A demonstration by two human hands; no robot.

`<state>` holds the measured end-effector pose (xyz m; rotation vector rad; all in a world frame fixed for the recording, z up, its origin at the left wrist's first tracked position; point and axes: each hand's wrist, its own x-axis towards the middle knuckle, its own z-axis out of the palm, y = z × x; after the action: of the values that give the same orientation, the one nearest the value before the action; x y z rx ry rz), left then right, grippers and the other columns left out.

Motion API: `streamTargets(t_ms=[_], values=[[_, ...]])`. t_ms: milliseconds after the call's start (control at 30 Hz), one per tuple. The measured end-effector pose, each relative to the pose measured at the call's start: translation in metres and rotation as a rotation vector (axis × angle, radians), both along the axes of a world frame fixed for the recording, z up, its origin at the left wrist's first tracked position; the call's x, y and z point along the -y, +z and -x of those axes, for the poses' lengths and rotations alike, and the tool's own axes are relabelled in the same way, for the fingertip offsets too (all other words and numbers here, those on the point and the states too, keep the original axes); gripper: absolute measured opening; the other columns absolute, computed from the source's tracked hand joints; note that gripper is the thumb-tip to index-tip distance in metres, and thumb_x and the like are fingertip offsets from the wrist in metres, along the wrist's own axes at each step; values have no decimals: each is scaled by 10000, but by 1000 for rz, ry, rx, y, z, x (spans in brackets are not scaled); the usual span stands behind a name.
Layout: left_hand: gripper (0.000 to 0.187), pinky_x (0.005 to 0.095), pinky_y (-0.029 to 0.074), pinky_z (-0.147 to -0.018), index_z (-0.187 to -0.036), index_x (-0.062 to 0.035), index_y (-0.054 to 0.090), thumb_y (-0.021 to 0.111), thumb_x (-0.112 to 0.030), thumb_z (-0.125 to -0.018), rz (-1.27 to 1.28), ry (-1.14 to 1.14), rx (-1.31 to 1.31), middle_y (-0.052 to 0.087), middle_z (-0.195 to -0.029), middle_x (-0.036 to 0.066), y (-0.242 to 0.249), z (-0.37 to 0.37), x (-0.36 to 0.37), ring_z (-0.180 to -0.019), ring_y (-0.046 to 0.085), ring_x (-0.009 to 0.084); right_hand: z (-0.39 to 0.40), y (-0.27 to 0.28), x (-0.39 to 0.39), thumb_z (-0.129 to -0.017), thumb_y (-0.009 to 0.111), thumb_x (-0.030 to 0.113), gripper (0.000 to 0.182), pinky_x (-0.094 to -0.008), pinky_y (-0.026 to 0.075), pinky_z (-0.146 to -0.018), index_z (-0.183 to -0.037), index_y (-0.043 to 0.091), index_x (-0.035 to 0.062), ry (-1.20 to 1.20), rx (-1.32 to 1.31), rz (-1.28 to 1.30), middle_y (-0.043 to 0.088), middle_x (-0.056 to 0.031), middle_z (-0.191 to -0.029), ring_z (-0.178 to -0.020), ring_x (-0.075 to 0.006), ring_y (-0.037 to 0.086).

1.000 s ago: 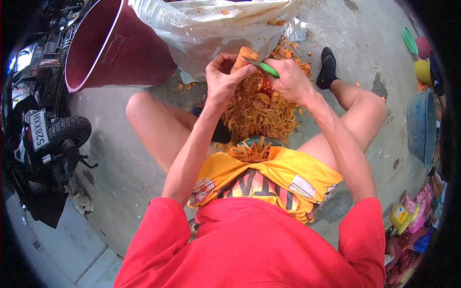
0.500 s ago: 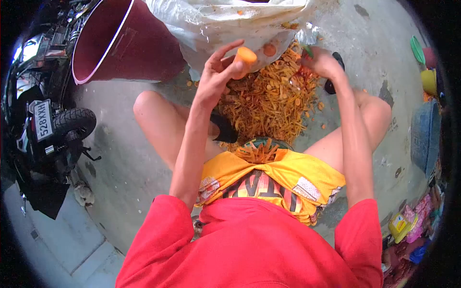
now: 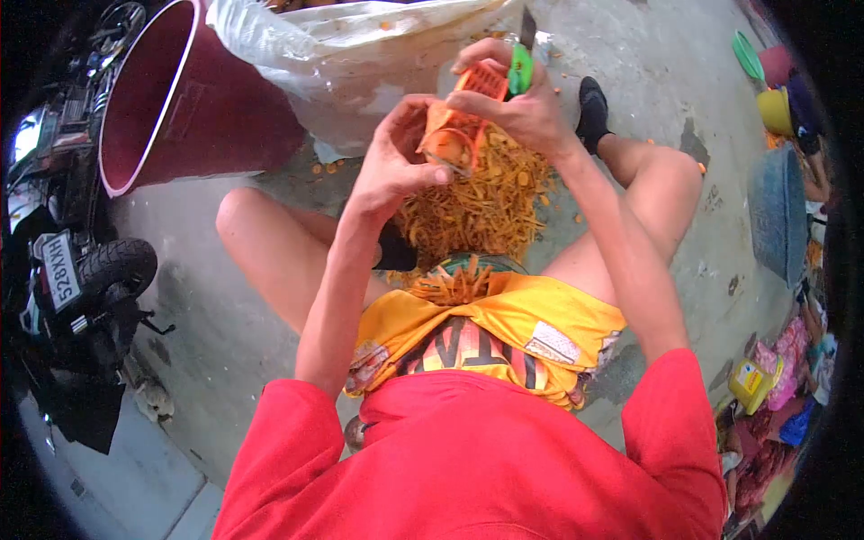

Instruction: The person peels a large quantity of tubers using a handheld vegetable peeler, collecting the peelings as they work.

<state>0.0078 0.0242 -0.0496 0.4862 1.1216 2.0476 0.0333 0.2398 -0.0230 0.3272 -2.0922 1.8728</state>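
Thumb and fingers of my left hand (image 3: 392, 164) grip a peeled carrot (image 3: 448, 147), its round end pointing at me. Against the carrot is an orange plastic peeler (image 3: 486, 81) with a slotted handle, gripped in my right hand (image 3: 533, 110). A green-handled knife (image 3: 520, 68) is also held in that right hand, blade pointing up and away. Beneath both hands a heap of carrot peelings (image 3: 477, 211) covers the floor. Between my thighs, a green-rimmed container (image 3: 495, 263) holds more orange strips; my shorts partly hide it.
A large maroon tub (image 3: 202, 108) leans at the left beside a white sack (image 3: 346, 67). Far left stands a motorcycle (image 3: 117, 270). At right are a blue-grey basin (image 3: 778, 216), a yellow container (image 3: 751, 382), piled cloths and part of another person (image 3: 814, 175).
My left hand has lowered with the carrot. My right hand has come in from the right, bringing the peeler and knife up to it. The view has shifted slightly.
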Motion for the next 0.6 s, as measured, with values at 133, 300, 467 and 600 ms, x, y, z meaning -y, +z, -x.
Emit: streamTargets(t_ms=[133, 300, 467, 600], values=[[1047, 356, 523, -1031, -1370, -52, 512, 1046, -362, -524, 91, 105, -107, 613, -1305, 49, -2, 0, 0, -1222, 615, 185, -1, 4, -5, -844, 878, 160, 334, -237, 520, -792, -1089, 668, 71, 24, 36, -77, 670, 24, -987, -916, -61, 628], [1078, 336, 500, -1044, -1375, -66, 492, 1041, -417, -517, -31, 104, -99, 607, -1283, 42, -6, 0, 4, -1186, 613, 177, 29, -9, -38, -926, 774, 60, 164, -240, 575, -763, -1054, 671, 66, -202, -10, -106, 712, 0, -912, -879, -70, 690], [910, 317, 455, -1041, -1281, -82, 543, 1029, -171, -518, 2, 153, -117, 621, -1206, 19, -1, 5, 4, -1158, 592, 156, 12, 18, -1, -884, 838, 182, 241, -264, 603, -729, -1041, 687, 80, 12, -21, 27, 767, -17, -929, -859, -107, 735], [901, 312, 456, -1035, -1277, -78, 543, 1026, -148, -520, -66, 87, -73, 612, -1207, 12, -2, -2, 12, -1143, 586, 147, 21, 1, -20, -897, 819, 165, 239, -253, 596, -736, -1059, 669, 74, 2, 105, 131, 763, -36, -917, -862, -113, 740]])
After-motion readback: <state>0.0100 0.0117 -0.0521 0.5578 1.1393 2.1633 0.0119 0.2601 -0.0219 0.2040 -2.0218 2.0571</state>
